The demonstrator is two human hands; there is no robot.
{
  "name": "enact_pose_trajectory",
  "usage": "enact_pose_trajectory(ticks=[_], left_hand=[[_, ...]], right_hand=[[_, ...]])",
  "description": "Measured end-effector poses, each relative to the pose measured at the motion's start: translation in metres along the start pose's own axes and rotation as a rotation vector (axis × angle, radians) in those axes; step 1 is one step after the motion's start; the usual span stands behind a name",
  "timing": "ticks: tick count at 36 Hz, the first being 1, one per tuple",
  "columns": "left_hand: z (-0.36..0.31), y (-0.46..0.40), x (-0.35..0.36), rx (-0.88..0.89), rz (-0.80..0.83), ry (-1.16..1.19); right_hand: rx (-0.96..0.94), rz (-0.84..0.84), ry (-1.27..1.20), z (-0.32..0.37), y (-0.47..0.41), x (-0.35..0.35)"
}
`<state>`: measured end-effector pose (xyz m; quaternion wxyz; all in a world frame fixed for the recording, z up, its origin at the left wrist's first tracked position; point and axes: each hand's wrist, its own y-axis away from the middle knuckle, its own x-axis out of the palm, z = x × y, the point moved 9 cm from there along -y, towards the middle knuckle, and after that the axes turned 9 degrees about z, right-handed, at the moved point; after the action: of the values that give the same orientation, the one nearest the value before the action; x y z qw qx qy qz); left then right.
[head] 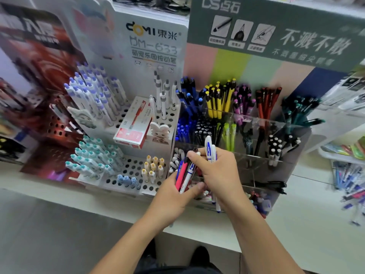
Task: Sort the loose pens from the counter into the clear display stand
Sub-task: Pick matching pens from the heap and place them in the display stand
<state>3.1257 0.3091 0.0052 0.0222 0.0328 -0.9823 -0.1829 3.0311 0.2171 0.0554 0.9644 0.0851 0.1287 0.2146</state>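
Just in front of the clear display stand [262, 139], my left hand [173, 196] curls around a fanned bundle of pens [184, 173] while my right hand [217, 171], directly beside it, pinches a white-and-blue pen [209, 149] upright, its thumb touching the bundle's tips. With both grips crowded together, I judge pulling one pen free could drag others out of the loose fan, dropping them into the wrong compartment below or onto the counter [296, 218], where more loose pens [351, 186] wait, well to the right.
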Motion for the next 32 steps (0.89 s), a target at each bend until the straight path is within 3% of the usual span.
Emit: enact_pose_trajectory(ticks=[7, 14, 18, 21, 23, 27, 30, 32], left_hand=[[0.016, 0.006, -0.012, -0.002, -0.161, 0.378], [0.004, 0.007, -0.020, 0.093, -0.164, 0.352], [0.001, 0.007, -0.016, 0.142, -0.204, 0.228], [0.001, 0.006, -0.009, 0.141, -0.195, 0.303], [0.000, 0.005, -0.010, 0.144, -0.215, 0.344], [-0.006, 0.004, -0.018, 0.156, -0.229, 0.269], [-0.004, 0.006, -0.036, 0.149, -0.266, 0.165], [0.007, 0.007, -0.046, 0.096, -0.267, 0.231]], right_hand=[[-0.007, -0.046, -0.026, -0.019, 0.001, 0.004], [-0.108, -0.269, -0.153, 0.002, 0.002, -0.020], [0.009, -0.272, -0.484, -0.007, -0.004, -0.013], [0.147, -0.208, -0.849, -0.023, -0.007, 0.006], [0.184, -0.141, -0.945, -0.024, -0.008, 0.016], [0.184, -0.115, -0.941, -0.028, -0.004, 0.020], [0.107, -0.227, -0.841, -0.028, -0.003, -0.001], [0.009, -0.317, -0.749, -0.021, -0.002, -0.021]])
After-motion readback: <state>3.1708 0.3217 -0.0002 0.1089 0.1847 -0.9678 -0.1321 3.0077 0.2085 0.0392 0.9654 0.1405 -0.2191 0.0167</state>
